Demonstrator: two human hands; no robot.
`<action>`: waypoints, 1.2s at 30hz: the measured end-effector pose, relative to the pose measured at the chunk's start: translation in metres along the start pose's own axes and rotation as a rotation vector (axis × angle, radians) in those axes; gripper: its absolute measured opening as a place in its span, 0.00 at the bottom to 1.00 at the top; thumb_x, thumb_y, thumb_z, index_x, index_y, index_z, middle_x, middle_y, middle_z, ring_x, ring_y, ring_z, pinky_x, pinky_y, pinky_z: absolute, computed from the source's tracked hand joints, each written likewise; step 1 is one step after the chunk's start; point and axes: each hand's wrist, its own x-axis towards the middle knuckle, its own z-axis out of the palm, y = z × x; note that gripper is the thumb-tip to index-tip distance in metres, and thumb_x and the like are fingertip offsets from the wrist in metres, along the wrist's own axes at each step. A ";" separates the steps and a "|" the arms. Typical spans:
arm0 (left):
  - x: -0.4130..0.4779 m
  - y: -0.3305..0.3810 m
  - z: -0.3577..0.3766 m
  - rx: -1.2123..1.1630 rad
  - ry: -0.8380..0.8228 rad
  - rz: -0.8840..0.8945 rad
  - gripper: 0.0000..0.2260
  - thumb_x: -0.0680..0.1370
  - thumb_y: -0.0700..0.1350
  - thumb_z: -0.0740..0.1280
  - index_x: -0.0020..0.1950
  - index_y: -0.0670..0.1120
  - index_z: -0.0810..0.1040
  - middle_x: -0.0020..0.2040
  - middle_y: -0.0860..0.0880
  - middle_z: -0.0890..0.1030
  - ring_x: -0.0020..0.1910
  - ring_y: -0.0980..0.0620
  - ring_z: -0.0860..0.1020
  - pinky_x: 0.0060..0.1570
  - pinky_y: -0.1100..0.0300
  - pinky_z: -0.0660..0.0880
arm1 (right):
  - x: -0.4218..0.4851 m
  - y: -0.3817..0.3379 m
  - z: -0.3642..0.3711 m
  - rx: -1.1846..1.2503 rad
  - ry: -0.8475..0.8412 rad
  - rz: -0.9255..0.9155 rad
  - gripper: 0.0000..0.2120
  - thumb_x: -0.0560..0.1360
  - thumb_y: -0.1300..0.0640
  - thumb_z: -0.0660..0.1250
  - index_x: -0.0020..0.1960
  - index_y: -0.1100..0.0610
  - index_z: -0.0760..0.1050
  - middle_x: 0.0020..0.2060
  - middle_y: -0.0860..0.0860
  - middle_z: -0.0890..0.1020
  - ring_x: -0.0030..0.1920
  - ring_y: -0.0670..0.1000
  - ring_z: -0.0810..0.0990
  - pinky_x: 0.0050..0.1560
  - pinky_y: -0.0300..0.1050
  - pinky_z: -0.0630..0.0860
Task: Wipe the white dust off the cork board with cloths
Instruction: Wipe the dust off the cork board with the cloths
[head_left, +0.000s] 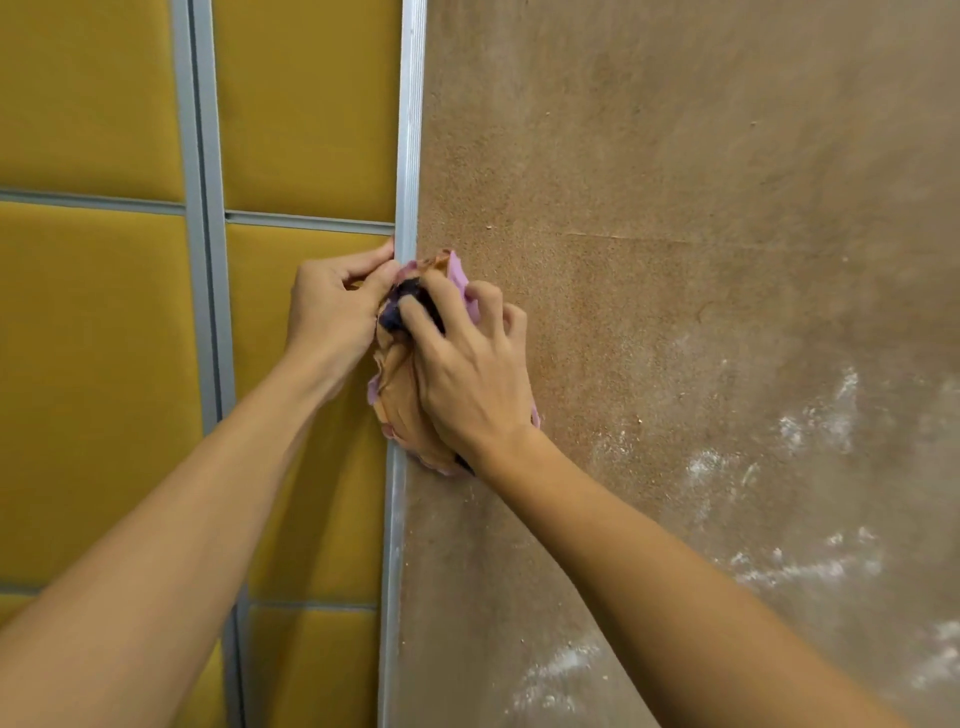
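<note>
right hand (467, 374) clutched bunched cloth (400, 400) against cork board (675, 208) beside metal frame (410, 130) | left hand (332, 312) pinched cloth's top edge | white dust (821, 421) streaked lower right

cloth (397, 400) under r hand (467, 374) at cork board (675, 208) left edge, l hand (332, 312) beside, panels (104, 364) left.

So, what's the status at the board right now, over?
Left hand pinches cloth at its top; right hand grips it against cork board beside metal frame. Lower right, white dust streaks unwiped. Nothing in the way.
</note>
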 end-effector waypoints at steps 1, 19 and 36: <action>0.000 -0.001 0.001 0.017 0.002 0.012 0.15 0.81 0.41 0.70 0.67 0.42 0.80 0.63 0.49 0.82 0.62 0.60 0.79 0.68 0.62 0.74 | -0.012 -0.002 0.001 0.012 -0.014 -0.027 0.17 0.79 0.47 0.61 0.63 0.51 0.78 0.67 0.50 0.77 0.60 0.58 0.68 0.52 0.55 0.68; -0.002 -0.008 0.006 0.133 0.029 0.076 0.14 0.81 0.40 0.67 0.66 0.48 0.81 0.56 0.50 0.84 0.55 0.55 0.81 0.61 0.57 0.78 | -0.072 -0.031 0.011 0.083 0.026 0.169 0.17 0.81 0.52 0.59 0.66 0.52 0.78 0.67 0.49 0.77 0.61 0.57 0.70 0.56 0.53 0.69; -0.048 -0.009 0.035 0.412 0.300 0.219 0.15 0.80 0.46 0.68 0.67 0.46 0.79 0.59 0.45 0.79 0.57 0.45 0.78 0.58 0.54 0.70 | -0.049 0.050 -0.023 0.038 0.012 0.072 0.21 0.83 0.50 0.55 0.70 0.54 0.77 0.71 0.50 0.76 0.64 0.58 0.69 0.60 0.54 0.69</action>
